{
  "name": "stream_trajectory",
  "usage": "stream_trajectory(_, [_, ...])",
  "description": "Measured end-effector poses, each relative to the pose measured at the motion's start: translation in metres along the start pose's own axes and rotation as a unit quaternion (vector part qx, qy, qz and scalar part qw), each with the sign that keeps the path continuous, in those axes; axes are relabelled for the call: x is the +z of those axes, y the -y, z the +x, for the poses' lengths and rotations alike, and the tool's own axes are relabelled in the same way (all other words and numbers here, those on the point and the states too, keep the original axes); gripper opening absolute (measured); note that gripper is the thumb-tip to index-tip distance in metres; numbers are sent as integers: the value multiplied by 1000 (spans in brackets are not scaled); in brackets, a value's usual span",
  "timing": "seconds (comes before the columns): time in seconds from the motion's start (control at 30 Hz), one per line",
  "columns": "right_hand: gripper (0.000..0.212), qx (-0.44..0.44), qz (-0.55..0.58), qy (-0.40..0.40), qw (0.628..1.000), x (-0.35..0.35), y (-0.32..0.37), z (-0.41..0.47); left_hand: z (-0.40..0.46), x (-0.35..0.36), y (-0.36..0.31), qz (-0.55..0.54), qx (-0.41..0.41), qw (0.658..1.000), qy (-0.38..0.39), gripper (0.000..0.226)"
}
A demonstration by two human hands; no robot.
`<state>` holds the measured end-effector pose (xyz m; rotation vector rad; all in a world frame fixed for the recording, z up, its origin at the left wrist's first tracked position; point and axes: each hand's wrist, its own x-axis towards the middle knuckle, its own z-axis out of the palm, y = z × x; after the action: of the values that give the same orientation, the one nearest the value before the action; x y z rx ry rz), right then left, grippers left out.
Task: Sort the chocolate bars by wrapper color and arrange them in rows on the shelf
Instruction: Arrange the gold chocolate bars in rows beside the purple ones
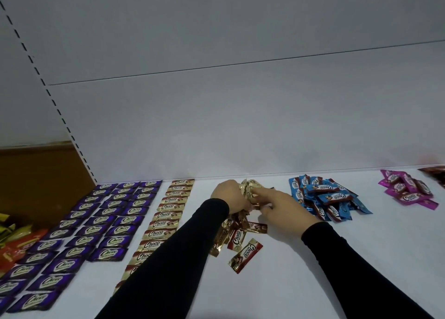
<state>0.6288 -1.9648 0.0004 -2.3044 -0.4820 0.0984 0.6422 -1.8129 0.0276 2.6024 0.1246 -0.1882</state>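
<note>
Three rows of purple bars [79, 224] fill the left of the white shelf [313, 270], each wrapper lying flat with "Choco" on a light oval. Just right of them runs one row of gold bars [166, 212], partly hidden by the left sleeve [168, 258]. A loose gold heap [237, 234] lies mid-shelf, with one gold bar [245, 255] slightly apart at its near edge. Further right sits a blue pile [325, 198], then a smaller pink pile [408, 191] near the back wall [240, 125]. The left hand [228, 195] grips a bunch of gold wrappers [250, 188] above the heap. The right hand [284, 210] touches that bunch, forefinger extended, other fingers loosely curled. Red and yellow packets [14, 241] show at far left.
</note>
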Motion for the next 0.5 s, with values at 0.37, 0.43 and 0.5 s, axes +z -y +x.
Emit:
stream_trajectory(0.37, [48,-27,-105,-39,993,5,4,-2,-8,-15,36,-250,-10,963,-101,14])
stream_trajectory(0.43, [54,-46,-112,-26,992,3,10,-4,-12,-21,42,-289,-20,951,-107,15])
stream_trajectory(0.5, [59,-58,-111,0,992,2,15,-9,-17,-25,48,-324,-31,940,-105,16])
